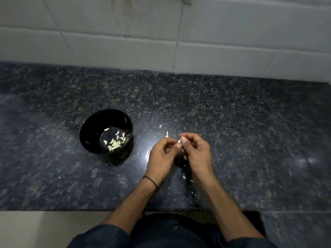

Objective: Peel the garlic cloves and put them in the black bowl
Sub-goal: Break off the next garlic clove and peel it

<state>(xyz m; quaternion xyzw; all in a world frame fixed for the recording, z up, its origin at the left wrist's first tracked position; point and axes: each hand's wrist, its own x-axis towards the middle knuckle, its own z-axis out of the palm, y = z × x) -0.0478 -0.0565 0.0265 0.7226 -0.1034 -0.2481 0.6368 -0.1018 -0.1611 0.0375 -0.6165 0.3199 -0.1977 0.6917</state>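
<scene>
A black bowl (pixel 93 133) stands on the dark granite counter, left of my hands, with several peeled garlic cloves (pixel 115 141) lying in its bottom. My left hand (pixel 161 154) and my right hand (pixel 196 154) meet above the counter, fingertips pinched together on one small garlic clove (pixel 179 141). Only the pale tip of that clove shows between the fingers. A thin black band circles my left wrist.
Bits of pale garlic skin lie on the counter: one strip (pixel 167 134) just beyond my fingers, a flake (pixel 160 125) farther back, more flakes (pixel 184 177) between my wrists. A white tiled wall (pixel 161 33) rises behind the counter. The counter's front edge (pixel 53 210) runs near my body.
</scene>
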